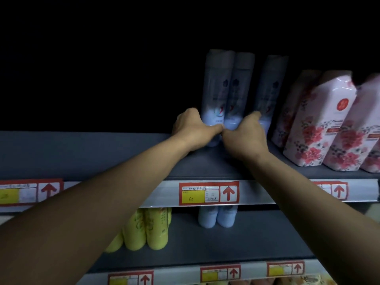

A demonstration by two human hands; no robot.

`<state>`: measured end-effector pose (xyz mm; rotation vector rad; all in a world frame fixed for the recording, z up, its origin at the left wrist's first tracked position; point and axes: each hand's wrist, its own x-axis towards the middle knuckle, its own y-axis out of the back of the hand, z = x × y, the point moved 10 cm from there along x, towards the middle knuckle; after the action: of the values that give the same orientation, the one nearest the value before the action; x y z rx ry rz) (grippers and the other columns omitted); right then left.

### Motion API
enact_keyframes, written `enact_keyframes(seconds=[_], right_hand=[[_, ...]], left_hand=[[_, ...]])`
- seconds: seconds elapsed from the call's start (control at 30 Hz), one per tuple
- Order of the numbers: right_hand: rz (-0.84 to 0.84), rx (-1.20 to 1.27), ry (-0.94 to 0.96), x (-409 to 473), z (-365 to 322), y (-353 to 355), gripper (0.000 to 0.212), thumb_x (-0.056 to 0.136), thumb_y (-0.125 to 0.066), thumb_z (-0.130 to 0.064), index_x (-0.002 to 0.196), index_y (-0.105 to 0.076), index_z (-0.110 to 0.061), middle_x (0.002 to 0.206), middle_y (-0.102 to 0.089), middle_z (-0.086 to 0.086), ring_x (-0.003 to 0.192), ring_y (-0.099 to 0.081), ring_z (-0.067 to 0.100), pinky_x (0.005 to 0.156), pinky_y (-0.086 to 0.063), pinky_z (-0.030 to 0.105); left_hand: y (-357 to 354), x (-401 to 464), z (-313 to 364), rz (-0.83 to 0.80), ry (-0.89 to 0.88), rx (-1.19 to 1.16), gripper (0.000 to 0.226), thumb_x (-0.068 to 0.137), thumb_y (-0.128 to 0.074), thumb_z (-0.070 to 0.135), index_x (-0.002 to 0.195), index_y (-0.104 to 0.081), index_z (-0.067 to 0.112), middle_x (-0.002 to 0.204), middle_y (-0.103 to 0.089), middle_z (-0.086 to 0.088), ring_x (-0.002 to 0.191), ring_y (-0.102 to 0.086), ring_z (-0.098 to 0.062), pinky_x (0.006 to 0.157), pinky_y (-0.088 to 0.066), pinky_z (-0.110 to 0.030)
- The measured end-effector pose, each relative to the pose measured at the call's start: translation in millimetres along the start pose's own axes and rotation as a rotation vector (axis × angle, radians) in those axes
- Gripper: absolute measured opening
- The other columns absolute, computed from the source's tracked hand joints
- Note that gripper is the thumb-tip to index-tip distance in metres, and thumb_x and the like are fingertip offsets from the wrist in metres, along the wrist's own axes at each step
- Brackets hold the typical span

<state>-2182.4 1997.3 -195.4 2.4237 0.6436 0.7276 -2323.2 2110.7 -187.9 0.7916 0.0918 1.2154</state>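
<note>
left hand (192, 126) curls around the left blue bottle (218, 89), right hand (244, 134) around the second bottle (239, 89); fingertips hidden behind, labels (219, 113) too dark to read.

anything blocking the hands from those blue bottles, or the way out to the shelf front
Nothing visible. The left hand grips the leftmost blue bottle and the right hand grips the second blue bottle beside it. Between them and the shelf edge lie only the person's own forearms.
</note>
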Motion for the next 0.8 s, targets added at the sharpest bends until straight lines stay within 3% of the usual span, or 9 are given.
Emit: enact_keyframes(seconds=[0.1, 0.23, 0.5, 0.67, 0.8], right_hand=[[-0.032, -0.021, 0.013, 2.9, -2.0, -5.4, 0.049, 0.093, -0.069, -0.037, 0.115, -0.034, -0.011, 0.128, -0.060, 0.021, 0.120, -0.057, 0.038, 0.077, -0.044, 0.038], [-0.035, -0.026, 0.008, 5.1, -5.1, -3.9, 0.066, 0.090, -0.075, -0.040, 0.134, -0.043, -0.001, 0.147, -0.047, 0.022, 0.132, -0.050, 0.039, 0.101, -0.043, 0.039], [-0.038, 0.017, -0.011, 7.0, -8.3, -2.8, 0.067, 0.085, -0.080, -0.048, 0.124, -0.049, -0.004, 0.129, -0.063, 0.020, 0.120, -0.060, 0.039, 0.093, -0.051, 0.042], [-0.087, 0.021, 0.046, -7.6, -14.4, 8.6, 0.074, 0.075, -0.086, -0.054, 0.122, -0.050, -0.009, 0.124, -0.066, 0.012, 0.115, -0.063, 0.034, 0.086, -0.051, 0.040], [-0.085, 0.062, 0.115, -26.4, -15.7, 20.3, 0.073, 0.069, -0.088, -0.058, 0.117, -0.055, -0.013, 0.117, -0.070, 0.006, 0.111, -0.065, 0.029, 0.090, -0.055, 0.044]], left_hand=[[1.8, -3.1, -0.5, 0.014, 0.012, 0.002, 0.062, 0.072, -0.087, 0.055, 0.109, -0.063, 0.011, 0.116, -0.067, -0.006, 0.105, -0.066, -0.027, 0.079, -0.054, -0.033], [6.7, -4.9, -4.4, 0.052, 0.044, -0.043, 0.058, 0.067, -0.088, 0.055, 0.101, -0.063, 0.014, 0.111, -0.068, -0.004, 0.103, -0.067, -0.026, 0.072, -0.045, -0.028], [19.2, -7.5, -12.9, 0.106, 0.060, -0.083, 0.071, 0.064, -0.091, 0.058, 0.112, -0.069, 0.011, 0.119, -0.072, -0.007, 0.108, -0.069, -0.026, 0.077, -0.049, -0.028], [29.4, -12.6, -11.5, 0.060, 0.030, -0.043, 0.083, 0.055, -0.094, 0.062, 0.117, -0.066, 0.016, 0.123, -0.071, -0.005, 0.112, -0.068, -0.026, 0.094, -0.058, -0.040], [41.6, -31.0, -3.9, 0.047, -0.061, -0.045, 0.076, 0.055, -0.096, 0.058, 0.115, -0.067, 0.023, 0.120, -0.074, 0.003, 0.109, -0.069, -0.019, 0.095, -0.058, -0.040]])
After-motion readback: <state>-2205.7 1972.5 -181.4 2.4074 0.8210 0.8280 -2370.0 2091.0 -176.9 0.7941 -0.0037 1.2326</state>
